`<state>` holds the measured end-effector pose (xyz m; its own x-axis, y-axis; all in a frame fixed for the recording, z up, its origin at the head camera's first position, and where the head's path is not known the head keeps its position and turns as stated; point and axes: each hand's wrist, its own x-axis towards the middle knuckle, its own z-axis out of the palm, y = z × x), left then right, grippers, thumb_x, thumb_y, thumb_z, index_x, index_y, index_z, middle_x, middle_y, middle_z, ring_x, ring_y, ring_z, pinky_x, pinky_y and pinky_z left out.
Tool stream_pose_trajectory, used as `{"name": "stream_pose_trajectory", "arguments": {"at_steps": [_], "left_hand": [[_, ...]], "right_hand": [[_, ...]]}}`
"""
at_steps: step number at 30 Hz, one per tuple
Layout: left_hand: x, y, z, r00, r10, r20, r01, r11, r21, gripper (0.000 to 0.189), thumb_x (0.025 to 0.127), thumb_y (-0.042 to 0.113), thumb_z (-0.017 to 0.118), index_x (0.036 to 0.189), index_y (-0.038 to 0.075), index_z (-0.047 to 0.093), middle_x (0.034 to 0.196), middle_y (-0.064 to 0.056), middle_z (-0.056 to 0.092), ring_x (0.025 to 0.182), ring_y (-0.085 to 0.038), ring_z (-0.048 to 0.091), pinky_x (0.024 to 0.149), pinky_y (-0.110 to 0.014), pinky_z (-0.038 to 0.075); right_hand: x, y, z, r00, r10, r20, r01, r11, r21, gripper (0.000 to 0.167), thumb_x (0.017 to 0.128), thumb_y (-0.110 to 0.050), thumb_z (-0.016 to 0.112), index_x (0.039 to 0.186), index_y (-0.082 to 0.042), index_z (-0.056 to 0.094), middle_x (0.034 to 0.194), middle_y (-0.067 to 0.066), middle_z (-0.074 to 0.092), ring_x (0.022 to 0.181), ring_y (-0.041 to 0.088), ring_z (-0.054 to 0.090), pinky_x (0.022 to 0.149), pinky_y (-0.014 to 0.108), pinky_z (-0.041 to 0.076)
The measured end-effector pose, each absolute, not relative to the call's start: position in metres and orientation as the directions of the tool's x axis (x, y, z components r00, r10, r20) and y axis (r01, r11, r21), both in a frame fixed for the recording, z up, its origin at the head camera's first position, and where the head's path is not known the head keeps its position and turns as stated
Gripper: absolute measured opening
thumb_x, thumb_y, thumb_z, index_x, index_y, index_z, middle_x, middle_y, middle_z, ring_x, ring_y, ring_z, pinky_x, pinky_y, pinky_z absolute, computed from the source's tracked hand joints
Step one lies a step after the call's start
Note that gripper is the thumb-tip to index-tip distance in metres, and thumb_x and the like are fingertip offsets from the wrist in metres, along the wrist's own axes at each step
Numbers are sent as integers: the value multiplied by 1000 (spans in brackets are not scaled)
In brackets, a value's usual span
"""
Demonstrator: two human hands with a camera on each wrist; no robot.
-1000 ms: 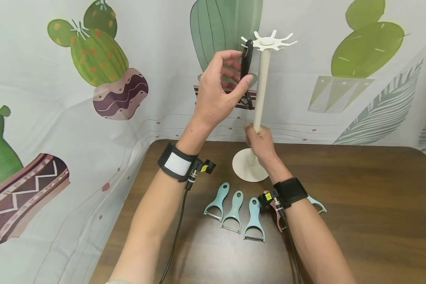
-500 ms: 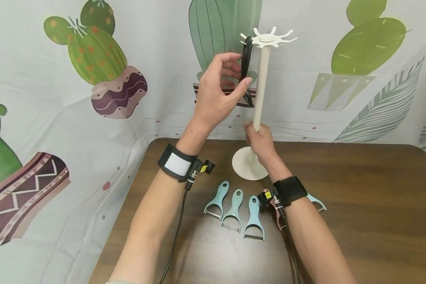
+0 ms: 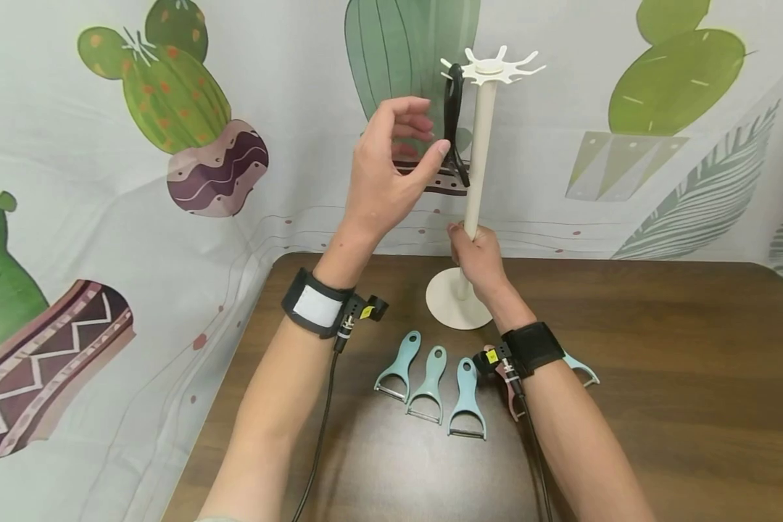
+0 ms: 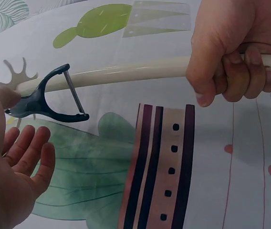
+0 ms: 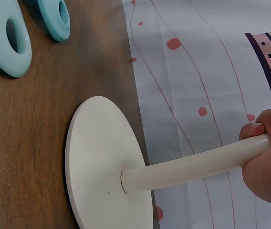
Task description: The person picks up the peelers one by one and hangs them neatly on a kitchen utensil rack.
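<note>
A black Y-shaped peeler (image 3: 453, 116) hangs by its handle from a left arm of the cream rack (image 3: 485, 138), blade end down. Just left of it is my left hand (image 3: 391, 163), fingers spread and loosely bent, with the thumb tip close by the handle. In the left wrist view the peeler (image 4: 45, 98) shows its metal blade, and the left fingers (image 4: 28, 148) stand apart from it. My right hand (image 3: 479, 257) grips the rack's post low down, above its round base (image 5: 107, 162).
Several peelers lie on the brown table (image 3: 678, 362) in front of the base: blue-green ones (image 3: 401, 366) and a pink one (image 3: 514, 395) partly hidden under the right wrist. Another light blue peeler (image 3: 582, 368) shows beyond the right forearm. A cactus-printed cloth (image 3: 313, 145) hangs behind.
My left hand has let go of the black peeler and drawn back to the left. The peeler stays hanging on the rack, turned slightly. The right hand keeps its grip on the post.
</note>
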<state>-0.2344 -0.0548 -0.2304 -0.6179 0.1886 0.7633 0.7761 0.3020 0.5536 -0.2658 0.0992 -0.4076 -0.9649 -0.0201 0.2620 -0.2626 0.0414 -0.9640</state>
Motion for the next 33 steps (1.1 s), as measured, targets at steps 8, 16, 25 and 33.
{"name": "stream_pose_trajectory", "arguments": {"at_steps": [8,16,25,33], "left_hand": [[-219,-68,-234,-618,116,777,757,354,549,29,92,10,59,118,-2,54,98,-15,62,88,-20,62,77,-33,52],[-222,-80,-253,-637,95,765,729,395,559,28,92,14,60,117,1,56,96,-10,62,86,-19,62,77,-38,52],[-227,-89,-273,-656,103,748,698,460,549,27,92,26,60,115,10,57,92,3,62,81,-6,59,71,-28,48],[-215,-90,-292,-738,173,652,631,520,576,28,91,26,62,114,10,58,91,4,62,79,-6,60,69,-31,49]], "right_hand": [[-253,99,-388,-970,-48,236,-238,34,-971,48,101,-22,47,58,-1,44,46,-5,38,45,13,31,47,26,27],[-247,98,-381,-972,-44,232,-234,45,-971,47,101,-20,46,59,0,44,47,-5,39,47,11,32,49,26,29],[-248,97,-382,-973,-29,228,-229,46,-972,49,101,-21,46,58,0,44,47,-4,40,47,13,32,49,26,27],[-247,97,-382,-971,-34,236,-237,52,-970,50,101,-21,45,61,8,44,47,-4,40,48,13,33,50,26,28]]}}
